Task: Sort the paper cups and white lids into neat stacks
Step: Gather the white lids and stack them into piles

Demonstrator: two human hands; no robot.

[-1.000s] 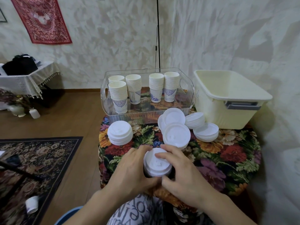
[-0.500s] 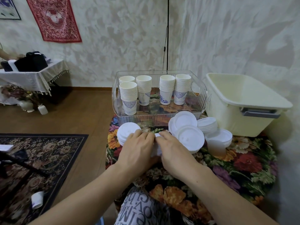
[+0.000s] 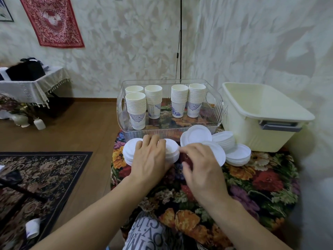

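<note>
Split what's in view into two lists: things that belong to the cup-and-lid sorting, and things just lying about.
Belongs to the job:
- cup stacks in the clear tray
- lid stacks
- lid pile under the left hand
- right hand

Just lying about:
- cream tub
- red wall hanging
- patterned rug
- cup on the floor

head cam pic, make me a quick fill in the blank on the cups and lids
1. The stacks of paper cups stand inside a clear ____.
2. The cream tub sits to the ____ of that container.
3. The left hand rests on a stack of white ____.
4. The wall hanging is mainly ____.

Missing words: tray; right; lids; red
</note>
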